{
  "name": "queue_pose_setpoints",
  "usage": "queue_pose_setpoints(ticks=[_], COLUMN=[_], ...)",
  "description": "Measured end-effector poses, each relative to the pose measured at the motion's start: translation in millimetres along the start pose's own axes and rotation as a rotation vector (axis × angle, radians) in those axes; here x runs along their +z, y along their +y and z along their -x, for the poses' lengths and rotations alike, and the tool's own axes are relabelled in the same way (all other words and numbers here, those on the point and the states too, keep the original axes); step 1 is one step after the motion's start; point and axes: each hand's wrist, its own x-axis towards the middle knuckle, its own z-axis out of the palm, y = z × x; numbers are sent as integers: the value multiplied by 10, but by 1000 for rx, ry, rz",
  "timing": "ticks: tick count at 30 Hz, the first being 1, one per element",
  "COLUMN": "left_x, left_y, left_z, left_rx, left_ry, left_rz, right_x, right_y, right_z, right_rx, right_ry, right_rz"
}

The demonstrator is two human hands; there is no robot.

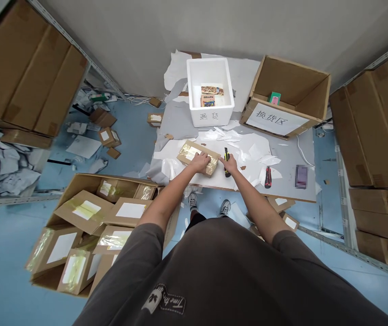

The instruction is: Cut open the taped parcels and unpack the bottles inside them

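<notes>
Carton [190, 151] under left hand [201, 162], packets [208, 97] in bin [211, 118]

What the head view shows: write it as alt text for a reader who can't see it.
A person's left hand rests on a taped cardboard package on a littered table, while the right hand holds a yellow and black box cutter beside it. Behind stand a white foam box and an open cardboard box; a big carton of parcels is at left.
</notes>
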Motion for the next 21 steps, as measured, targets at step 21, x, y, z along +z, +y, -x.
queue_pose_setpoints(ticks=[21], left_x=[272], left_y=[178], left_z=[169], left_rx=[-41], left_ry=[78], left_rz=[72], right_x=[-124], right_y=[398], right_z=[383], right_rx=[-176], right_ry=[-549], right_rz=[71])
